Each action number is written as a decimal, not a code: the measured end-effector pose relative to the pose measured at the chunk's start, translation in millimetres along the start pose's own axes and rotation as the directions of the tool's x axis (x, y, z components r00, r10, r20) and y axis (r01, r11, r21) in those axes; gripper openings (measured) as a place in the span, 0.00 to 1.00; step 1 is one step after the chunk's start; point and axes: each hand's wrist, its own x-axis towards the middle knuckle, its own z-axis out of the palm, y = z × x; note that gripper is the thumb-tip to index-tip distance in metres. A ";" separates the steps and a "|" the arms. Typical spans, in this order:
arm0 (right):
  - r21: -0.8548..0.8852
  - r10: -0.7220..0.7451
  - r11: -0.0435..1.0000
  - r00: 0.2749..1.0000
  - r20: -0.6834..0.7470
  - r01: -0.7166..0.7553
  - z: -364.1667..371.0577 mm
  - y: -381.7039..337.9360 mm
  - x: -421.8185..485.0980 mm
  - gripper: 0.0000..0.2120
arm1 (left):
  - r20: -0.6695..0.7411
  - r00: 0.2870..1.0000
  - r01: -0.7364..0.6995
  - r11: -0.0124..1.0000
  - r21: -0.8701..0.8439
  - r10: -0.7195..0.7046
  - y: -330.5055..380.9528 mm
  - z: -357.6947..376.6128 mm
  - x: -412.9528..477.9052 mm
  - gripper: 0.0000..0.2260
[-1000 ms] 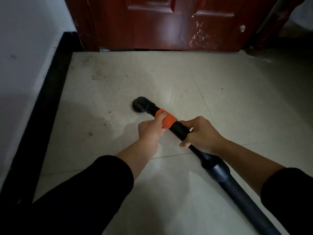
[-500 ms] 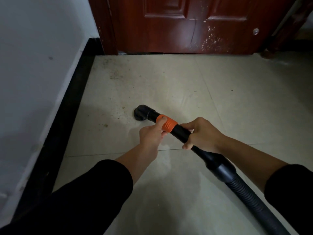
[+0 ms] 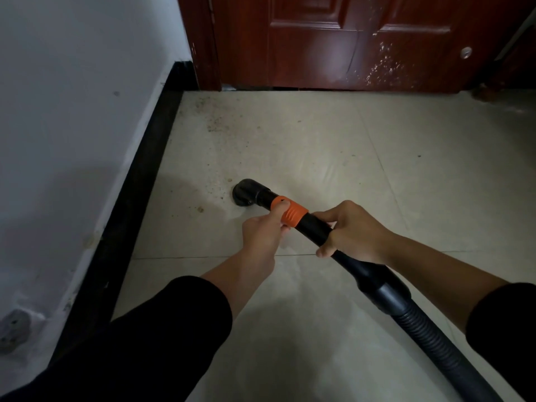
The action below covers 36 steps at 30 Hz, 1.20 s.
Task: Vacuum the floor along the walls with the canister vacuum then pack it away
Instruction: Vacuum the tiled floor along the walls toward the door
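- Left hand (image 3: pixel 262 233) pinches the collar (image 3: pixel 294 213); right hand (image 3: pixel 352 233) grips the wand (image 3: pixel 317 229) behind it.
- Nozzle (image 3: pixel 246 192) sits ahead of both hands; grit (image 3: pixel 216 126) lies beyond it, so vacuuming seems unfinished and packing not begun.

A black wand (image 3: pixel 317 229) carries a ribbed orange collar (image 3: pixel 293 213); the hose (image 3: pixel 429 340) is ridged black. Cream floor (image 3: pixel 333 149) tiles, black skirting (image 3: pixel 139 181), white wall (image 3: pixel 72 97), glossy red-brown door (image 3: pixel 333 44), black sleeves (image 3: pixel 162 335).
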 end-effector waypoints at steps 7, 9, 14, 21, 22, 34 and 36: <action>-0.013 -0.011 1.000 0.999 0.042 0.011 5.0 -3.1 -4.7 0.26 | -0.001 1.000 0.004 0.999 -0.034 -0.004 -4.4 -13.9 -9.3 0.09; -0.012 -0.021 1.000 0.999 0.048 0.022 8.0 -5.3 -3.8 0.25 | -0.009 1.000 -0.003 1.000 -0.031 0.003 -3.5 -18.1 -10.7 0.08; -0.020 -0.055 0.998 0.997 0.060 0.056 17.1 -13.2 1.8 0.22 | -0.025 0.999 -0.033 0.999 -0.013 0.033 -0.4 -31.9 -10.1 0.08; -0.025 -0.083 0.996 0.993 0.084 0.086 28.8 -24.9 11.9 0.20 | -0.054 0.997 -0.054 0.998 -0.021 0.052 3.7 -48.3 -7.3 0.14; -0.024 -0.086 0.996 0.992 0.087 0.089 29.9 -26.4 13.0 0.20 | -0.057 0.997 -0.052 0.998 -0.022 0.051 4.3 -50.3 -7.1 0.14; 0.011 -0.139 0.990 0.983 0.119 0.139 46.1 -44.1 25.7 0.19 | -0.198 0.979 -0.059 0.998 -0.008 0.056 9.1 -70.0 -0.4 0.12; 0.016 -0.150 0.989 0.981 0.124 0.150 49.2 -47.7 27.1 0.19 | -0.218 0.974 -0.072 0.997 -0.019 0.066 9.1 -73.2 0.2 0.11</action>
